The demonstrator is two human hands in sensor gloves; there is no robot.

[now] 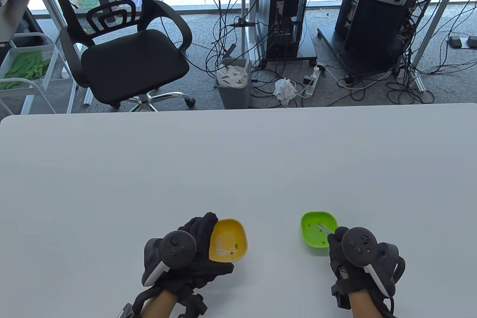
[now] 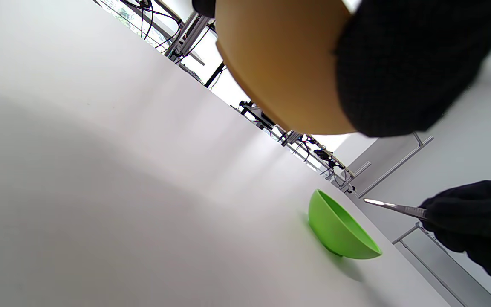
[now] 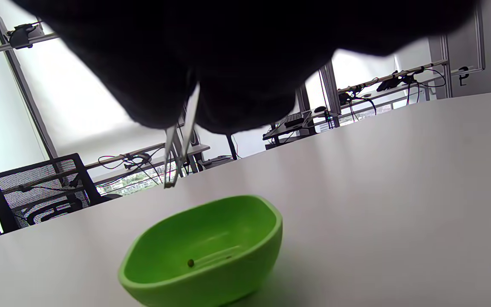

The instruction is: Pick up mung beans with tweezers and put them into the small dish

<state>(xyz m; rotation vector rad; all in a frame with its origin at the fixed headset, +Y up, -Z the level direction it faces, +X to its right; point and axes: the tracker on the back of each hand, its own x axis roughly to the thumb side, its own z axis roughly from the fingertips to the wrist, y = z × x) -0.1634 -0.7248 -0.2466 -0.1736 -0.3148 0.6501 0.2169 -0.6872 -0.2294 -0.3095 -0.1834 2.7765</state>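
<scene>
Mung beans (image 1: 234, 246) are the small dark specks scattered among pale grains in the yellow dish (image 1: 228, 240), and at least one bean (image 3: 190, 263) already lies on the floor of the green dish (image 1: 317, 232), the landmark for everything here. Above that green dish, over its near-right rim, hang the tweezers (image 3: 177, 140), their tips close together; whether a bean sits between them is too small to tell. The right hand (image 1: 359, 258) pinches the tweezers' shaft from just behind the green dish. Well to the left of the green dish, the left hand (image 1: 186, 254) grips the yellow dish by its left side and appears to hold it tilted, off the tabletop (image 1: 238, 169) in the left wrist view. The step looks like a release over the green dish. The risks, as I judge them: if the tips open while near the rim instead of the middle, a bean could strike the edge and bounce onto the tabletop; a hard, round bean can also squirt out under too tight a squeeze; and the tilted yellow dish could spill if the left hand tips it further.
</scene>
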